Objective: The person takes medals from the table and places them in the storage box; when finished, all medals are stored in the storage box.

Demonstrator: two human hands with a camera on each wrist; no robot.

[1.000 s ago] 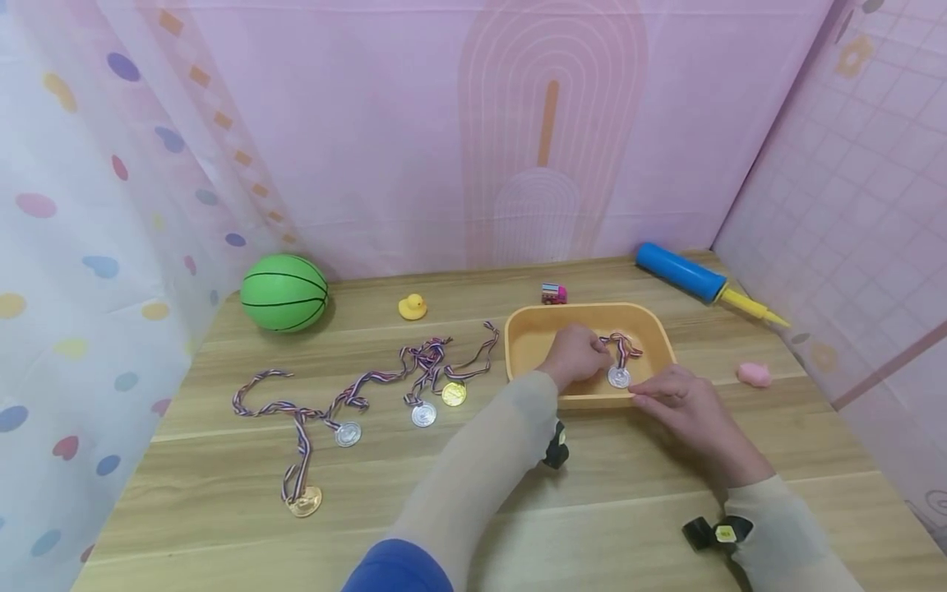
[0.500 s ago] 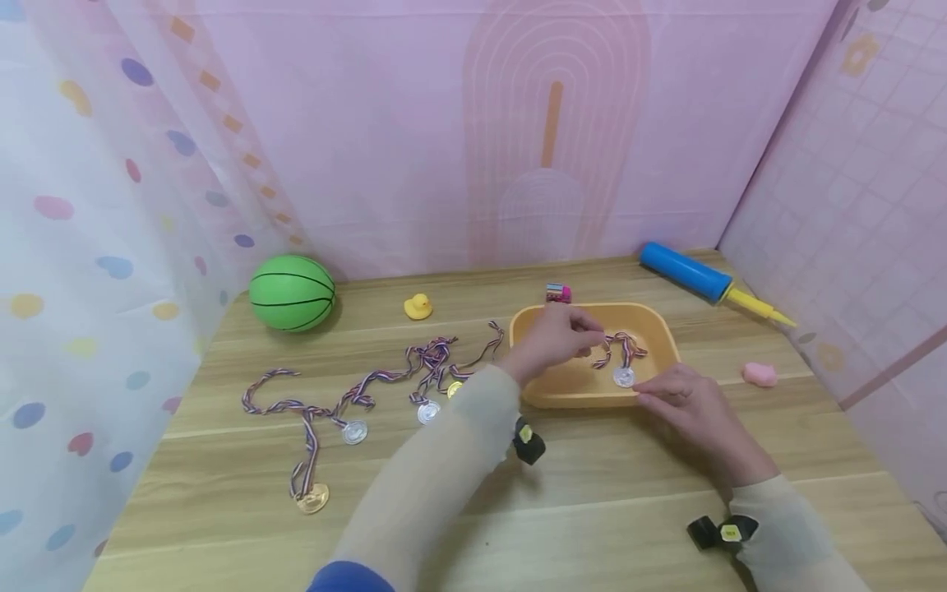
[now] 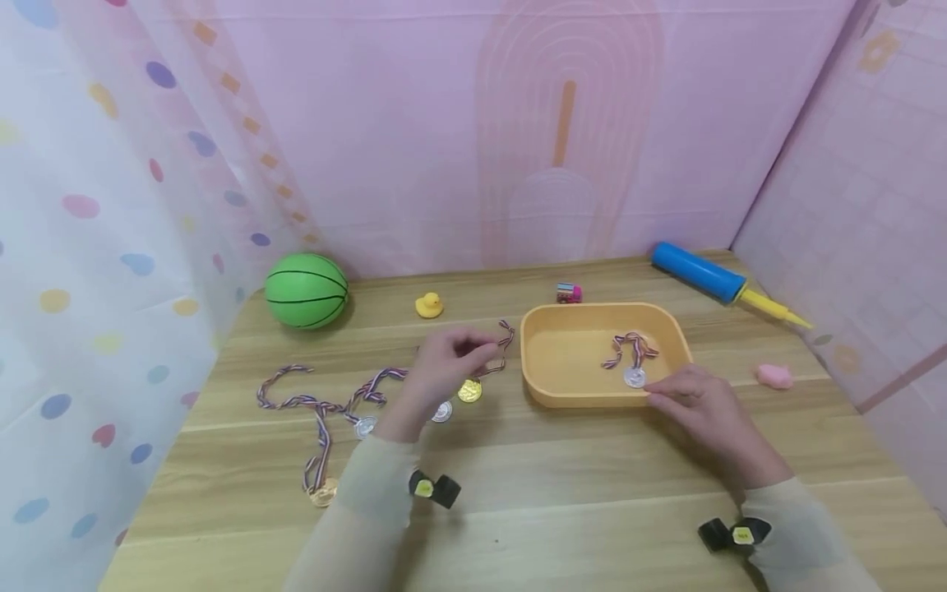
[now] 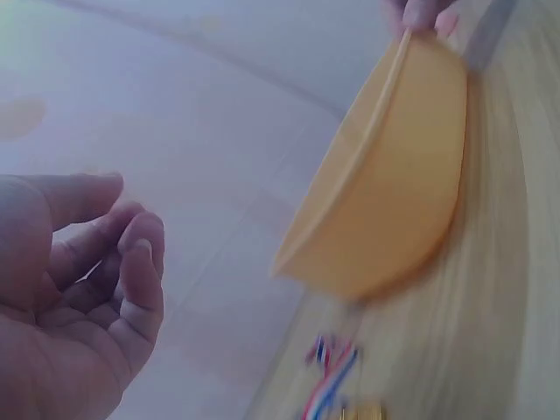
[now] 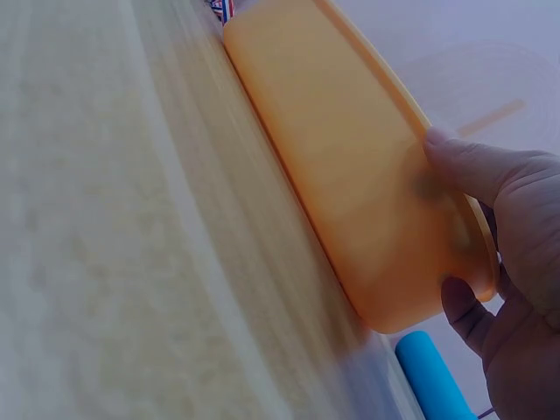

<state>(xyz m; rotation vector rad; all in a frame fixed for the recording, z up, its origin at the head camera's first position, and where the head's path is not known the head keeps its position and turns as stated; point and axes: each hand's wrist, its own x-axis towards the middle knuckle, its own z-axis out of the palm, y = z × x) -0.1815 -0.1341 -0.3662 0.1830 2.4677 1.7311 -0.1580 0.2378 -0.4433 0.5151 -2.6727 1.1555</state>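
My right hand [image 3: 713, 415] pinches the near right rim of a yellow-orange plastic basin [image 3: 584, 400]. In the right wrist view its thumb lies against the basin's outer wall [image 5: 324, 175]. Inside the basin is a silver medal [image 3: 635, 377] with its striped ribbon bunched behind it. My left hand [image 3: 444, 366] hovers over the medals left of the basin, fingers loosely bent and holding nothing. Close to it are a gold medal [image 3: 469, 390] and a silver medal [image 3: 441, 412], their ribbons partly hidden by the hand. Farther left lie another silver medal [image 3: 365, 427] and a gold-coloured medal [image 3: 323, 493].
At the back left sits a green ball [image 3: 307, 291], with a yellow toy duck [image 3: 429, 305] to its right. A small toy truck [image 3: 569, 293] stands behind the basin. On the right lie a blue and yellow hand pump [image 3: 703, 274] and a pink toy [image 3: 774, 376].
My left hand has come out of the basin and moved left over the medals, leaving the silver medal and its ribbon inside. My right hand stays at the rim.
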